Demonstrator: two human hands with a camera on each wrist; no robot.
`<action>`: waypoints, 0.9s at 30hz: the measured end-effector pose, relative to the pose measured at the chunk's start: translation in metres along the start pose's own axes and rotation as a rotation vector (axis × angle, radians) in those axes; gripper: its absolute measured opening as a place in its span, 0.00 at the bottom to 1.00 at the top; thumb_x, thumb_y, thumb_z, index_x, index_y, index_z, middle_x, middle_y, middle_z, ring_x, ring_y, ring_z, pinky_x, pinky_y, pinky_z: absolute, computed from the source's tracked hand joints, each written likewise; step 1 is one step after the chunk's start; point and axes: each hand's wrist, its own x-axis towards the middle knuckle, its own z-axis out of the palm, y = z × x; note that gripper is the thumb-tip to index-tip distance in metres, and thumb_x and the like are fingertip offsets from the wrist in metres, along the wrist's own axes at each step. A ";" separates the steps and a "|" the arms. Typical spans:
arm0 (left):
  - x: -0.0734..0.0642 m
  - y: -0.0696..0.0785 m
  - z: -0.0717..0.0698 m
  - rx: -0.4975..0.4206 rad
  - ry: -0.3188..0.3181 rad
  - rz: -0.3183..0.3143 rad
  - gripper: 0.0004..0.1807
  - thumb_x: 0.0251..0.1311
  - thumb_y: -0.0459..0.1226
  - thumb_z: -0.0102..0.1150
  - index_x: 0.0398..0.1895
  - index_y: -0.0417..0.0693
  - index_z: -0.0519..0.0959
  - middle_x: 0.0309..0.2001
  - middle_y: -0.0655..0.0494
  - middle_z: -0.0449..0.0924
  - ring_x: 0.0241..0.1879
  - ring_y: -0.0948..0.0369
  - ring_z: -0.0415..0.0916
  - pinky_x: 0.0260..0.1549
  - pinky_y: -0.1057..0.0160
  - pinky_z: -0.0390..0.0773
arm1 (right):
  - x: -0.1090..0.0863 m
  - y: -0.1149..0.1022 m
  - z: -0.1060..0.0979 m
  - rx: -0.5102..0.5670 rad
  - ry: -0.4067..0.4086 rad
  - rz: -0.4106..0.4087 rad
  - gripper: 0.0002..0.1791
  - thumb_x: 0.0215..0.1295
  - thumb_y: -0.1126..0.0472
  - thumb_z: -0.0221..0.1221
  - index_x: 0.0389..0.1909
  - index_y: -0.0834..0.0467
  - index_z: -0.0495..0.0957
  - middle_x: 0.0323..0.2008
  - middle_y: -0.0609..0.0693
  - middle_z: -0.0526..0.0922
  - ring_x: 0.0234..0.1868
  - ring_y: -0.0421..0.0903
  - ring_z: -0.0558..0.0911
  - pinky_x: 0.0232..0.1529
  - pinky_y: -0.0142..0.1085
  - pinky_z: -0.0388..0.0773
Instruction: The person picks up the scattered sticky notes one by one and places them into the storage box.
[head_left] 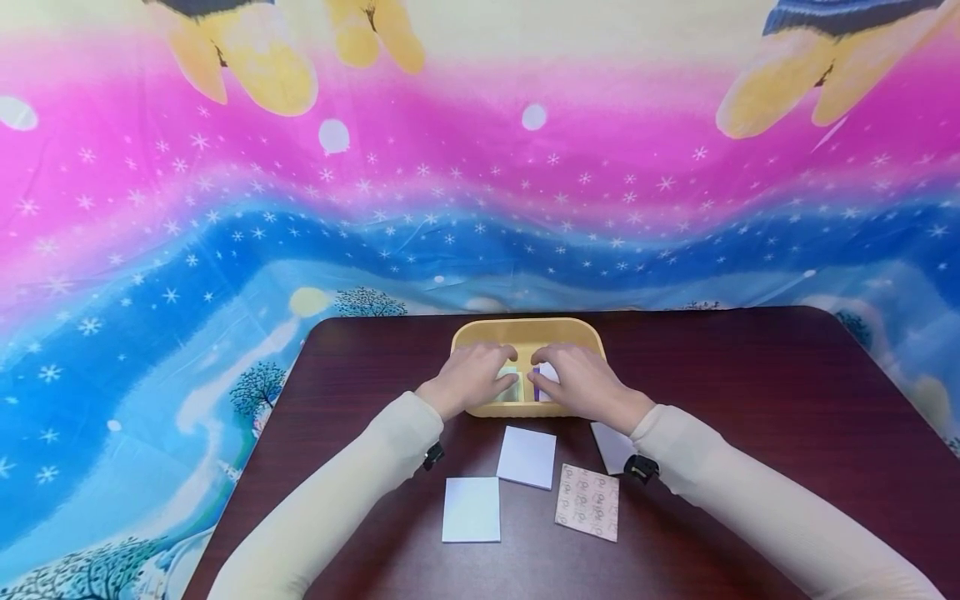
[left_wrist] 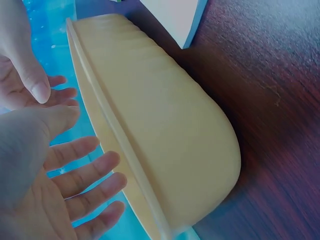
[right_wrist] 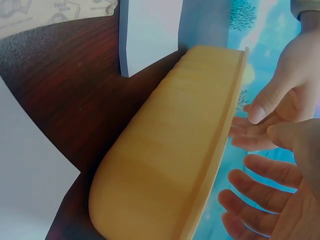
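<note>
A yellow oblong basket (head_left: pixel 528 323) sits at the far edge of the table. My left hand (head_left: pixel 468 375) is over its left half, and my right hand (head_left: pixel 583 379) over its right half. In the left wrist view the fingers of the left hand (left_wrist: pixel 55 175) are spread and loosely bent beside the rim, gripping nothing. The right hand (right_wrist: pixel 285 195) looks much the same in its own wrist view, its palm bare. Between the hands, a pale green pad (head_left: pixel 510 389) and a white pad with a purple edge (head_left: pixel 547 371) lie inside the basket, partly hidden by the fingers.
In front of the basket lie three white square pads: one near left (head_left: pixel 471 510), one in the middle (head_left: pixel 527 457), one partly under the right forearm (head_left: pixel 612 450). A brownish printed square (head_left: pixel 588 502) lies beside them. A patterned cloth (head_left: pixel 480 192) hangs behind the dark table (head_left: pixel 750 375).
</note>
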 end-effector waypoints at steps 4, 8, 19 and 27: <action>-0.001 0.003 -0.001 0.007 0.016 0.017 0.21 0.71 0.49 0.58 0.61 0.50 0.79 0.53 0.54 0.86 0.51 0.56 0.84 0.47 0.56 0.83 | -0.002 0.000 -0.003 -0.001 0.017 -0.005 0.14 0.68 0.54 0.64 0.47 0.59 0.85 0.44 0.55 0.89 0.43 0.52 0.87 0.44 0.46 0.84; -0.002 0.006 -0.002 0.016 0.036 0.036 0.21 0.71 0.49 0.58 0.60 0.50 0.80 0.52 0.55 0.86 0.49 0.56 0.84 0.48 0.56 0.83 | -0.004 0.000 -0.005 -0.004 0.032 -0.009 0.15 0.68 0.54 0.64 0.48 0.60 0.85 0.44 0.54 0.89 0.44 0.52 0.87 0.45 0.47 0.84; -0.004 0.016 -0.004 0.032 0.080 0.079 0.20 0.71 0.50 0.58 0.59 0.51 0.81 0.51 0.55 0.86 0.48 0.56 0.84 0.49 0.54 0.82 | -0.010 0.001 -0.013 -0.022 0.063 -0.012 0.17 0.67 0.52 0.66 0.49 0.60 0.85 0.46 0.55 0.89 0.46 0.51 0.87 0.45 0.48 0.85; -0.005 0.024 -0.005 0.037 0.096 0.095 0.19 0.70 0.48 0.58 0.58 0.50 0.81 0.49 0.55 0.87 0.48 0.56 0.84 0.50 0.53 0.82 | -0.015 0.003 -0.016 -0.024 0.075 0.006 0.16 0.66 0.53 0.67 0.48 0.58 0.85 0.45 0.54 0.89 0.45 0.50 0.87 0.43 0.47 0.85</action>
